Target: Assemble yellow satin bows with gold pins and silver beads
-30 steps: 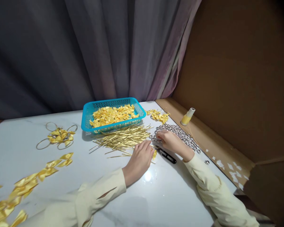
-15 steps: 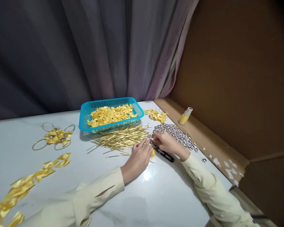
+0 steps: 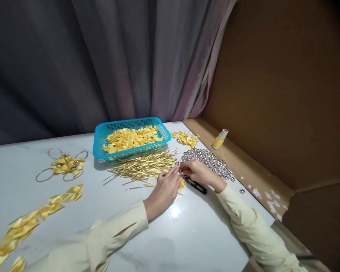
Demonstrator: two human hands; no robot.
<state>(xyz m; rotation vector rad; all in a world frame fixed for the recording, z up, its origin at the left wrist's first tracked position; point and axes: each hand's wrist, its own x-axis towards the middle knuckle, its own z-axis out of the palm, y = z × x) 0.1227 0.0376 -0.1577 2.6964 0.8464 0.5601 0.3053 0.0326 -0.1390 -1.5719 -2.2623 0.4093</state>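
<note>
My left hand (image 3: 166, 189) rests on the table just in front of a pile of gold twist ties (image 3: 146, 164). Its fingers are closed on a yellow ribbon bow (image 3: 182, 185), mostly hidden beneath them. Beside those fingertips, my right hand (image 3: 197, 173) is pinched; what its fingers hold is too small and covered to make out. A heap of small silver beads (image 3: 208, 161) lies just behind the right hand. Under its wrist is a black slotted tool (image 3: 197, 186), perhaps thread snips, partly covered.
A blue basket (image 3: 94, 147) of yellow bows stands behind the ties. Wire loops with bows (image 3: 64, 165) and a row of bows (image 3: 31, 223) lie at left. More bows (image 3: 187, 139) sit at the back. A thread spool (image 3: 220, 139) stands on cardboard (image 3: 283, 189) at right.
The right hand's fingers have shifted slightly, bending in closer to the left fingertips. The left hand stays on the bow. The whole view has moved a little.
</note>
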